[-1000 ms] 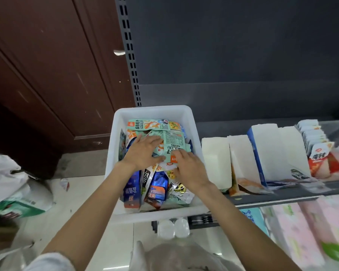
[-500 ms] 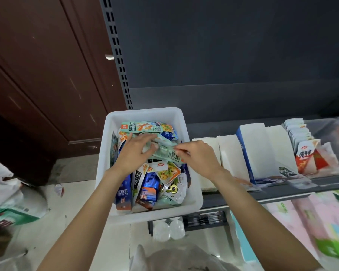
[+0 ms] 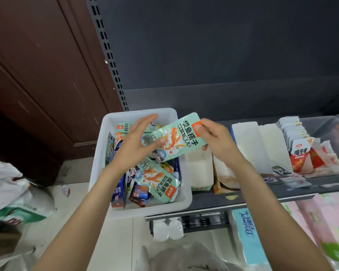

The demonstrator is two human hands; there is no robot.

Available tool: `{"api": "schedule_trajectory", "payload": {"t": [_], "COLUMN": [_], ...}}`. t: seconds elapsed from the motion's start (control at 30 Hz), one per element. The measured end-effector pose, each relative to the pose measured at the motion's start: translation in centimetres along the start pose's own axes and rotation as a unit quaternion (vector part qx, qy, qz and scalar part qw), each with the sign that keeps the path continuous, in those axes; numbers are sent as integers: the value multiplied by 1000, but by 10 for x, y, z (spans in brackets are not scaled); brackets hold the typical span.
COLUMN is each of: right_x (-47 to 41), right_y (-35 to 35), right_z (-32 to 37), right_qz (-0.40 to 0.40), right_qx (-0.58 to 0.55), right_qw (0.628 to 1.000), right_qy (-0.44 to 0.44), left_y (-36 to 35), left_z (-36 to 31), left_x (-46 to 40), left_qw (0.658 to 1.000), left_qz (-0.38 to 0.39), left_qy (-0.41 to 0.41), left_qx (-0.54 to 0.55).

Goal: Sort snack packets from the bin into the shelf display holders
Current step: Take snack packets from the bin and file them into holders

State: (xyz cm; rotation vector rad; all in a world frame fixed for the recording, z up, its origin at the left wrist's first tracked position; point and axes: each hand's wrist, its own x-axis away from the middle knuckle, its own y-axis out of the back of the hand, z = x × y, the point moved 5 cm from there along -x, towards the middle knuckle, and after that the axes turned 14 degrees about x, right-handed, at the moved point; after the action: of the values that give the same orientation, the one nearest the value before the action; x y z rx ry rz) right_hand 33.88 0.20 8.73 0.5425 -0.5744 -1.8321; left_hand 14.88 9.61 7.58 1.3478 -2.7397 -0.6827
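Right hand [image 3: 216, 140] pinches mint-green packet [image 3: 176, 139] at orange corner, thumb on front, fingers curled behind. Packet raised above bin's right rim, tilted, print facing camera. Left hand [image 3: 135, 141] open, fingers straight, thumb touching packet's left edge; holds nothing. White bin [image 3: 98, 163] below, full of mixed packets; matching green packet [image 3: 159, 181] lies on top near front. White holders [image 3: 248, 141] stand on shelf [image 3: 233, 200] just right of bin. Red-and-white packets [image 3: 299, 153] fill holder further right.

bin [image 3: 113, 122] of packets on shelf [image 3: 213, 202] left end, holders [image 3: 247, 137] to its right, held packet [image 3: 174, 139] above bin
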Motion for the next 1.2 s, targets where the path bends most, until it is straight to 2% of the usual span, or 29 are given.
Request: {"api": "schedule_trajectory", "payload": {"t": [0.1,0.17,0.23,0.3,0.4,0.5,0.57,0.67,0.73,0.9,0.97,1.07,1.2], "right_x": [11,22,34,45,66,85,94,104,112,125,125,119,105], "right_y": [29,52,71,87,112,136,149,173,193,225,227,218,201], "right_z": [-1,-7,-17,-30,-48,-60,-76,-102,-116,-148,-157,-162,-158], "right_qz": [30,29,31,11,-82,-177,-214,-257,-287,-304,-295,-269,-240], "right_qx": [-51,-78,-73,-21,100,248,290,279,270,247,232,161,127], "right_qw": [998,996,996,999,991,952,933,924,917,914,919,939,953], "right_qy": [-7,-17,-29,-42,-44,3,7,-39,-66,-109,-122,-140,-133], "left_y": [-25,-49,-73,-96,-135,-171,-189,-206,-217,-260,-271,-275,-261], "left_z": [-26,-41,-52,-57,-58,-61,-61,-59,-56,-62,-62,-57,-49], "left_x": [-13,-20,-25,-31,-37,-39,-39,-42,-45,-37,-32,-27,-24], "left_qw": [991,983,981,984,990,986,986,993,995,967,955,952,970], "left_qz": [87,142,162,158,141,124,95,55,62,247,282,275,233], "left_qy": [31,36,20,10,-12,-79,-103,-103,-80,-55,-59,-73,-41], "left_qx": [94,109,100,82,30,-78,-91,-33,-15,-34,-75,-111,-62]}}
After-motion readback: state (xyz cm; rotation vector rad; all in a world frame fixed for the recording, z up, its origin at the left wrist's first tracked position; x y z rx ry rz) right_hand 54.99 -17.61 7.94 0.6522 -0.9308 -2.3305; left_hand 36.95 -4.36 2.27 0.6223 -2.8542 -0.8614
